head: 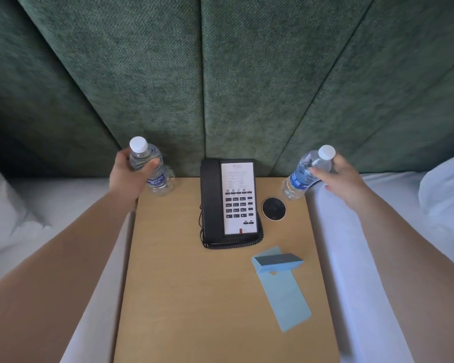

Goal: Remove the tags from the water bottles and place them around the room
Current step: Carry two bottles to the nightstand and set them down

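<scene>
2 clear plastic bottles, white caps, blue labels, water inside. Left bottle: far-left corner of the wooden counter, cap tilted left, my left hand fingers wrapped round it. Right bottle: far-right corner, cap tilted right, my right hand fingers gripping its shoulder. Blue card tags: flat, near the right edge.

Two water bottles stand on the worktop, each with a white cap: one bottle at about ten o'clock, the other bottle at about two o'clock. One black telephone sits at twelve o'clock, with one round black coaster just beside it. Two pale blue tags lie at about four o'clock: one folded tag resting on one flat tag. Two hands are in view, the left hand and the right hand, one at each bottle.
</scene>
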Available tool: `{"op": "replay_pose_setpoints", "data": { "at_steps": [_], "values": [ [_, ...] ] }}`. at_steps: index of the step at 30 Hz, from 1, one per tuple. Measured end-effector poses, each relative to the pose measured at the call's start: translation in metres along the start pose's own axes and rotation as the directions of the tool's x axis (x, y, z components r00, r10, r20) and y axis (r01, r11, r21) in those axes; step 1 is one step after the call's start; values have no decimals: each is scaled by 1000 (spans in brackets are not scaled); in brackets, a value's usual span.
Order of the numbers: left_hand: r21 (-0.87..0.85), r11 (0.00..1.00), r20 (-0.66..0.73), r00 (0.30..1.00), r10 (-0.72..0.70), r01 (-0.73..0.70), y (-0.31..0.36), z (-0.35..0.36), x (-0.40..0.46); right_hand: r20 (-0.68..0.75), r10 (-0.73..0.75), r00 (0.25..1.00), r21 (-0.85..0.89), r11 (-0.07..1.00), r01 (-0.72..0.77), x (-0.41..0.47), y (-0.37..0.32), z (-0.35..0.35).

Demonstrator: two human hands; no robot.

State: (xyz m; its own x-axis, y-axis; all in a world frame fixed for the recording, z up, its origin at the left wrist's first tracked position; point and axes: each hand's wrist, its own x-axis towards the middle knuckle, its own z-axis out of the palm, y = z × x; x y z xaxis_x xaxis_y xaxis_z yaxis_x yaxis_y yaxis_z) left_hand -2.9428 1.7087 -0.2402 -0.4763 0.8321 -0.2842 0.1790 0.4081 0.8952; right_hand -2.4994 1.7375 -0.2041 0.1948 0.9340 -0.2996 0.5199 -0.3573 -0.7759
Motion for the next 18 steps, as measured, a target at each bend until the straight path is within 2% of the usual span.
{"op": "replay_pose_setpoints", "data": {
  "at_steps": [5,6,9,11,16,18],
  "values": [
    [9,1000,31,1000,4,-4,0,-1,2,-210,-26,977,-218,976,-21,-5,-12,15],
    [3,1000,38,999,1,-1,1,-1,2,-193,0,981,-187,982,-37,-5,-14,16],
    [-12,1000,57,998,-18,19,4,-4,1,-26,104,994,144,985,-99,-9,-15,15],
    [-5,1000,80,997,-19,19,6,-5,1,-3,91,996,258,962,-87,-10,-15,15],
    [46,999,61,998,-4,1,8,-8,0,-23,-7,1000,323,946,14,0,-15,18],
    [57,998,40,999,2,-5,8,-10,1,-32,-4,999,248,969,12,7,-11,15]
  ]
}}
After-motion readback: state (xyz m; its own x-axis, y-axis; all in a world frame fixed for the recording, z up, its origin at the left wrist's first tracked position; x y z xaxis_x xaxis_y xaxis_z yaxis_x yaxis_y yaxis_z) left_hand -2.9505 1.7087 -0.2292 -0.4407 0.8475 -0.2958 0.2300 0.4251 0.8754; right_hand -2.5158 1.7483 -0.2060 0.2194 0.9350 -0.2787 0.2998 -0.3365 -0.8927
